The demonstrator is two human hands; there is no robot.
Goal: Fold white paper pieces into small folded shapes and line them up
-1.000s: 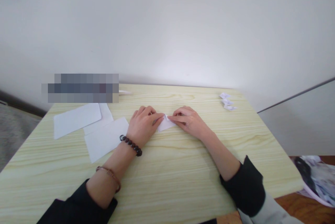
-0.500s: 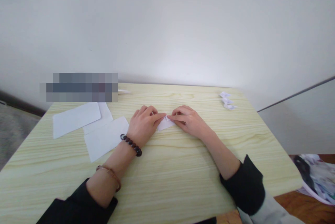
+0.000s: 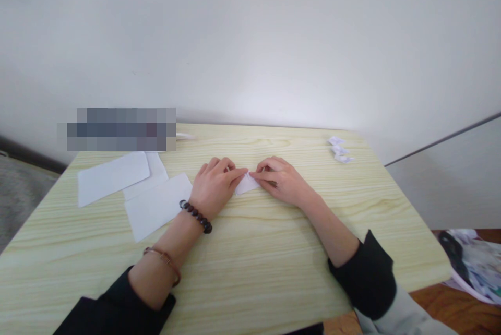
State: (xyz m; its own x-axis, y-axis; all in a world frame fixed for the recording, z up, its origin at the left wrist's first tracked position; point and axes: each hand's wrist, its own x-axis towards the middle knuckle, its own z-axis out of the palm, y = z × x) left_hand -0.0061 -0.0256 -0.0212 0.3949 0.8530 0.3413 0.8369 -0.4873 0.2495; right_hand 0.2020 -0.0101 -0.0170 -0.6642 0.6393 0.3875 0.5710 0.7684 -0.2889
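A small folded piece of white paper (image 3: 246, 184) lies on the table between my two hands. My left hand (image 3: 217, 184) pinches its upper left side, thumb and fingers pressed together. From the other side my right hand (image 3: 279, 181) pinches it too, its fingertips almost meeting those of the left. Parts of the paper are hidden under the fingers, so its full shape does not show. On my left wrist are a dark bead bracelet and a copper-coloured bangle.
Several loose white sheets (image 3: 113, 179) lie at the left of the wood-grain table (image 3: 250, 272). Small folded white paper pieces (image 3: 338, 150) stand at the back right. A blurred-out object (image 3: 121, 130) is at the back left. Beside the table's right edge is a filled bin (image 3: 475, 267).
Both hands stay almost in place on the paper. A small raised flap between the fingertips now appears to lie flatter.
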